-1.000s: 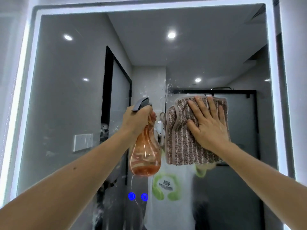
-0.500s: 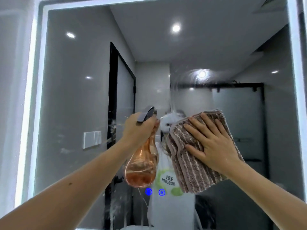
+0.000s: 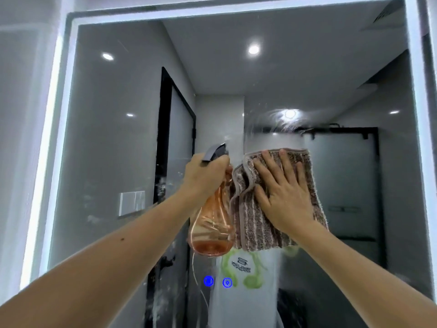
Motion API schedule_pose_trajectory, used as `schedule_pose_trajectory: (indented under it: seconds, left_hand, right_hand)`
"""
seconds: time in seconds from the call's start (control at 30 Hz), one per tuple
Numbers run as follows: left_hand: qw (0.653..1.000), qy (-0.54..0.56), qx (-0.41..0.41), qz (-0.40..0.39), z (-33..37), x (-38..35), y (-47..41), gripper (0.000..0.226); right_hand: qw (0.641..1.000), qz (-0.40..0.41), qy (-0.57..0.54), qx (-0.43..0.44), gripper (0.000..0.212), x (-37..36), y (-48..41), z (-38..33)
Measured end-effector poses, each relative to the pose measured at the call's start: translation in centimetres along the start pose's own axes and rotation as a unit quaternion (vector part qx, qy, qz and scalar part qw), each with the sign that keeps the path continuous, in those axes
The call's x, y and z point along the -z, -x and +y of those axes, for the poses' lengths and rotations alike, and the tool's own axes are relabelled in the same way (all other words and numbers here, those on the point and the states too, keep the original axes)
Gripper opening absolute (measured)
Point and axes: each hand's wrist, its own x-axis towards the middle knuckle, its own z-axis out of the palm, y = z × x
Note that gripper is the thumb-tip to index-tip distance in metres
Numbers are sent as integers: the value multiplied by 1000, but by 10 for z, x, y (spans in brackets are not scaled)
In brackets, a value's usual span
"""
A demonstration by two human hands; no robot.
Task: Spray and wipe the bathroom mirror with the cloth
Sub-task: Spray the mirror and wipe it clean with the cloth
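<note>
Mirror (image 3: 113, 138): striped cloth (image 3: 260, 223) pressed flat on glass

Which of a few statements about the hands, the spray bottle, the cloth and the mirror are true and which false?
1. The left hand grips a translucent orange spray bottle. True.
2. The right hand presses a brown striped cloth flat against the LED-edged bathroom mirror. True.
3. The cloth lies left of the bottle. False: it is to the right.
4. The bottle is full to the neck. False: liquid shows only near its base.
5. Two blue icons glow below the bottle. True.
</note>
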Motion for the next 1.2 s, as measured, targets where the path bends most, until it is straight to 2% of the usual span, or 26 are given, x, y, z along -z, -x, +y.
schedule_pose_trajectory:
  seconds: [0.17, 0.27, 0.33, 0.4, 0.5, 0.57, 0.67, 0.77, 0.83, 1.0, 1.13, 1.2]
  left_hand:
    - [1000, 14, -13, -17, 9, 0, 7, 22]
    - [1000, 13, -17, -7, 14, 1, 9, 26]
    - [1000, 23, -18, -3, 16, 3, 11, 20]
    - [999, 31, -10, -11, 16, 5, 12, 28]
    - [999, 28, 22, -31, 10, 11, 10, 18]
    - [999, 17, 32, -33, 3, 16, 5, 29]
    - [999, -1, 26, -38, -2, 21, 3, 29]
    - [999, -4, 24, -44, -1, 27, 2, 37]
    - [999, 5, 17, -40, 3, 31, 1, 33]
    - [998, 30, 18, -56, 8, 36, 0, 29]
    - [998, 25, 14, -53, 6, 36, -2, 38]
    - [998, 31, 14, -53, 5, 40, -7, 31]
  right_hand:
    - [1000, -1, -12, 12, 56, 5, -2, 0]
    - [1000, -23, -10, 10, 57, 6, -1, 0]
    - [1000, -29, -9, 7, 57, 7, -1, 0]
    - [999, -33, -7, 5, 57, 8, -2, 0]
    - [999, -39, -12, -3, 58, 9, -2, -1]
    - [999, -43, -12, -5, 59, 9, -4, -2]
    - [999, -42, -16, -8, 62, 8, -3, -2]
    - [999, -30, -20, -15, 71, 11, -14, -1]
    - [999, -9, -20, -31, 74, 13, -31, -3]
    - [998, 28, -6, -57, 69, 12, -45, -8]
    - [999, 28, 6, -45, 72, 17, -48, -5]
    - [998, 35, 6, -56, 69, 24, -69, -6]
